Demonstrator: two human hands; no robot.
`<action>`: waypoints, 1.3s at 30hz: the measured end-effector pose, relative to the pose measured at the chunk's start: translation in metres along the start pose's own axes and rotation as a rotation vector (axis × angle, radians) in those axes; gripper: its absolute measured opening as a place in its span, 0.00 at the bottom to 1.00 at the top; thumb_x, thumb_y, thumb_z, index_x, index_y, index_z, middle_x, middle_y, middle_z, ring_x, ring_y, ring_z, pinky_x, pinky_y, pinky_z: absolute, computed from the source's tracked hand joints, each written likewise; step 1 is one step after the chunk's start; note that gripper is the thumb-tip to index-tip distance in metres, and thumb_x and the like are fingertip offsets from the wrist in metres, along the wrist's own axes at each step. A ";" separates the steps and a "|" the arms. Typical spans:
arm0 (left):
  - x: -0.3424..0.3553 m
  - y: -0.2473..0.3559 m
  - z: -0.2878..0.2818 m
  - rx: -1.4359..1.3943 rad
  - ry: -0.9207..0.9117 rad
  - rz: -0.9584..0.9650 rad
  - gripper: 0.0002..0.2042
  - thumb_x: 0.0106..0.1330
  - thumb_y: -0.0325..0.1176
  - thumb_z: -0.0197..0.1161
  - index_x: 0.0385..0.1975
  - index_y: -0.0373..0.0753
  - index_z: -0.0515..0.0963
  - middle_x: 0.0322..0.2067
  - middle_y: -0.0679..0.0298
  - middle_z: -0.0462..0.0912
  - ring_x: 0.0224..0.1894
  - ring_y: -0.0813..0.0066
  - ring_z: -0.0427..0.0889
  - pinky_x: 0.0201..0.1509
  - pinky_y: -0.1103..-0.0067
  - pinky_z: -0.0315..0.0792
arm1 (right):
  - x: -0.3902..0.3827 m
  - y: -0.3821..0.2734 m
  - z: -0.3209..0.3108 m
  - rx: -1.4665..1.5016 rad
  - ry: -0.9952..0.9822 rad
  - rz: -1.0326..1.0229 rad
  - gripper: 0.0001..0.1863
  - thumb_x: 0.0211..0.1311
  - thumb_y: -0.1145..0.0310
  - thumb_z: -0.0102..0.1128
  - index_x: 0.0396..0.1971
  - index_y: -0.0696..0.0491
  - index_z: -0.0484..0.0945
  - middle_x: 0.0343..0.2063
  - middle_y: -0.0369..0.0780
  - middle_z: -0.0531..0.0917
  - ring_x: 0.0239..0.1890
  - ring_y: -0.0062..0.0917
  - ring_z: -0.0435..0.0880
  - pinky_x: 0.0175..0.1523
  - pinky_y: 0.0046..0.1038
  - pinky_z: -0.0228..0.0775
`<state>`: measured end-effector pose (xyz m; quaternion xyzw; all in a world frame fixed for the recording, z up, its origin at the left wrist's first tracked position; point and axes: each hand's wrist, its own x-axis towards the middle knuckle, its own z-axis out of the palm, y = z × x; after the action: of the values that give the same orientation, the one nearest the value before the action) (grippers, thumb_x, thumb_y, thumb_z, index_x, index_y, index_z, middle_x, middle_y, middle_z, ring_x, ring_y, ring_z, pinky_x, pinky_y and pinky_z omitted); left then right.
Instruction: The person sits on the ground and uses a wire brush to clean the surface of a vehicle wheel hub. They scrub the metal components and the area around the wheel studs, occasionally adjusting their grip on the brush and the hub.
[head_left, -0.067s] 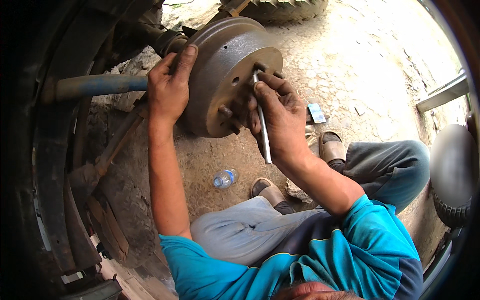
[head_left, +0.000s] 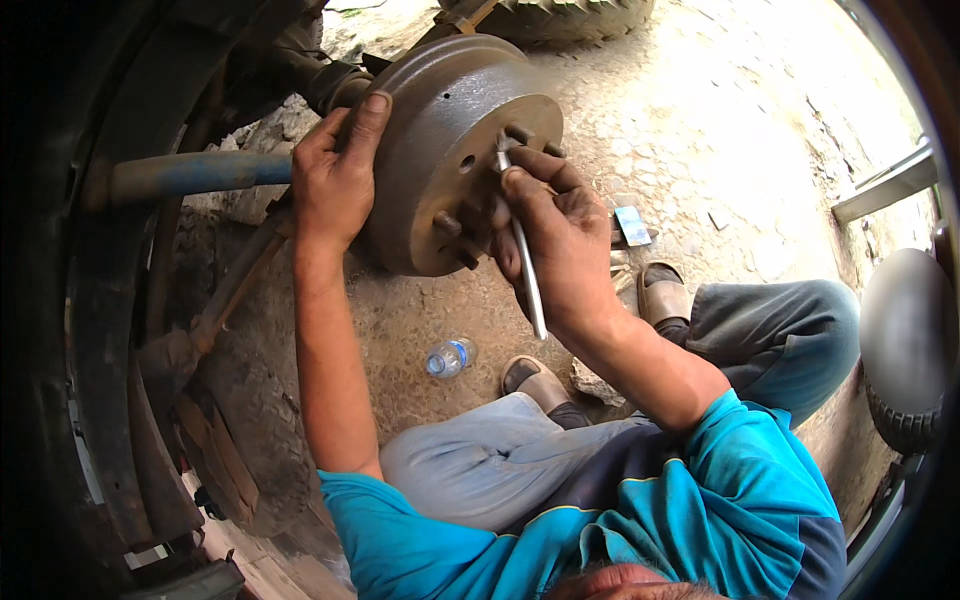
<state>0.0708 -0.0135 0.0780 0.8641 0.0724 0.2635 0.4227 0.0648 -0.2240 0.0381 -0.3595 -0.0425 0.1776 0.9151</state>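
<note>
Left hand clamped over brake drum rim, left of its face. Right hand grips metal tool (tip probably at a stud) against drum face. Plastic bottle below drum.

drum between hands | bottle on ground below

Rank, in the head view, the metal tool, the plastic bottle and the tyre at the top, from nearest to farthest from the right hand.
1. Metal tool: gripped in the right hand.
2. Plastic bottle: on the ground, below-left of the hand.
3. Tyre: top edge, beyond the brake drum.
</note>
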 end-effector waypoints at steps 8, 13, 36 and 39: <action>0.000 0.000 -0.002 0.030 -0.028 0.033 0.25 0.74 0.54 0.63 0.30 0.32 0.81 0.21 0.70 0.73 0.29 0.79 0.68 0.34 0.76 0.65 | -0.023 -0.017 -0.022 -0.123 0.066 0.100 0.21 0.75 0.71 0.55 0.59 0.69 0.65 0.24 0.41 0.81 0.14 0.19 0.76 0.18 0.19 0.66; -0.001 0.002 -0.001 0.030 -0.006 0.018 0.26 0.74 0.55 0.63 0.29 0.32 0.80 0.20 0.70 0.71 0.28 0.80 0.66 0.33 0.77 0.64 | 0.000 -0.019 -0.020 -0.100 0.068 0.078 0.22 0.74 0.72 0.56 0.58 0.72 0.64 0.24 0.41 0.82 0.15 0.20 0.77 0.19 0.19 0.68; -0.002 0.006 -0.002 0.016 -0.012 0.004 0.27 0.74 0.56 0.62 0.28 0.32 0.80 0.20 0.72 0.69 0.27 0.81 0.65 0.32 0.78 0.63 | -0.004 -0.019 -0.011 -0.119 0.061 0.055 0.20 0.73 0.75 0.55 0.57 0.71 0.65 0.25 0.43 0.82 0.16 0.20 0.78 0.19 0.20 0.67; -0.003 0.007 0.000 0.013 -0.008 0.027 0.27 0.74 0.56 0.62 0.28 0.33 0.80 0.20 0.72 0.69 0.27 0.81 0.65 0.32 0.79 0.63 | 0.000 -0.013 -0.002 -0.100 0.075 0.083 0.20 0.73 0.73 0.57 0.58 0.67 0.66 0.24 0.41 0.82 0.15 0.19 0.76 0.19 0.18 0.67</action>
<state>0.0680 -0.0193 0.0826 0.8688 0.0606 0.2653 0.4137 0.0687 -0.2345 0.0452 -0.4126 -0.0021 0.1994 0.8888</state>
